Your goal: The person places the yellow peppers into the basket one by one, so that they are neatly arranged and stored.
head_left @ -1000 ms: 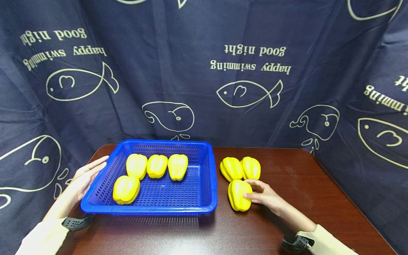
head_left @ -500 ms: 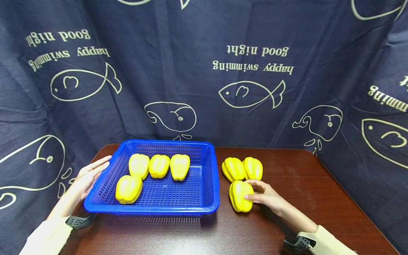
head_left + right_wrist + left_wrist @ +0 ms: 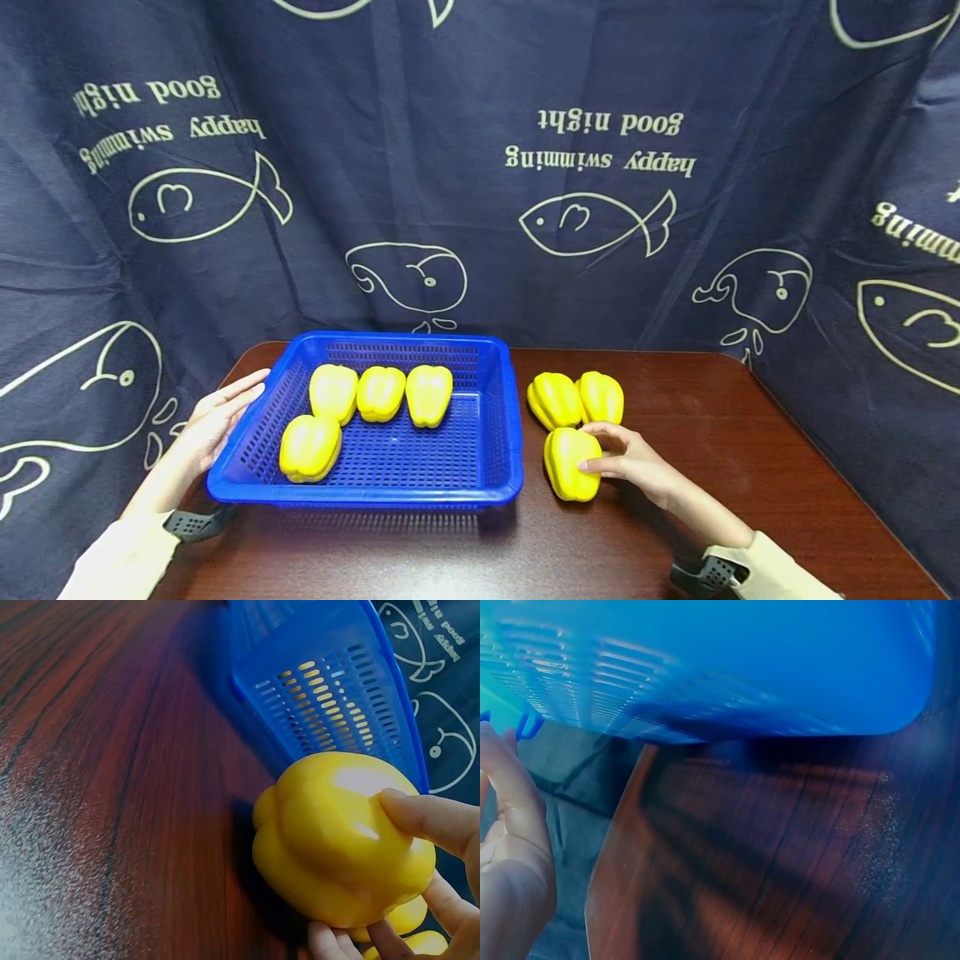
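Note:
A yellow bell pepper [image 3: 572,464] is held in my right hand [image 3: 633,467], thumb on its near side and fingers round the far side and beneath. In the right wrist view this bell pepper [image 3: 341,840] fills the space ahead of the hand. Just behind it, two more yellow bell peppers [image 3: 555,400] lie side by side on the table. My left hand [image 3: 212,425] reaches along the left side of a blue plastic basket [image 3: 360,493], its fairly straight fingers at the rim. Several yellow bell peppers [image 3: 381,393] lie inside the basket, towards its left and back.
The dark brown wooden table [image 3: 690,417] extends right of the peppers and in front of the basket. A navy curtain [image 3: 480,283] with fish and whale drawings hangs behind the table and at both sides.
The head view has shifted slightly, so everything appears a little further right. Both hands keep nearly the same places, the right still holding the same bell pepper.

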The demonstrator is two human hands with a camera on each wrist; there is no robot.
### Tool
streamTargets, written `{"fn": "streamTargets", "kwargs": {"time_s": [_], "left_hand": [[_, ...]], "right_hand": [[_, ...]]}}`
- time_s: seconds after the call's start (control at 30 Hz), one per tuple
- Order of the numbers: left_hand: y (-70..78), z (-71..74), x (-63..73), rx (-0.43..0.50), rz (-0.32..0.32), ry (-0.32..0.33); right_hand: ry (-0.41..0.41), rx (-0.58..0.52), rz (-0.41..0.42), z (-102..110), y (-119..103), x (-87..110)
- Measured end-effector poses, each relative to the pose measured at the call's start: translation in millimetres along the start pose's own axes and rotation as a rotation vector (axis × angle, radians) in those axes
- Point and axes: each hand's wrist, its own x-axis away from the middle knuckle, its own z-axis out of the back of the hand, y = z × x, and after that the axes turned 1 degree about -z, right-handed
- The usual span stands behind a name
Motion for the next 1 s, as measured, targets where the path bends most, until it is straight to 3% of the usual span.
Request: {"fn": "streamTargets", "kwargs": {"time_s": [0.17,0.43,0.8,1.0], "left_hand": [[-1.1,-1.0,-0.2,0.004,-0.002,-0.003],[-1.9,3.3,-1.7,-0.046,0.027,0.049],[-1.1,1.9,-1.8,-0.006,0.016,0.029],[-2.2,2.5,-2.1,0.03,-0.021,-0.024]], "right_hand": [[0.021,0.024,0.002,-0.1,-6.5,-0.9],[0.074,0.035,0.037,-1.1,-21.4,0.1],[0.144,0.1,0.095,0.8,-51.6,4.3],[0.169,0.148,0.152,-0.4,-68.6,6.3]]}}
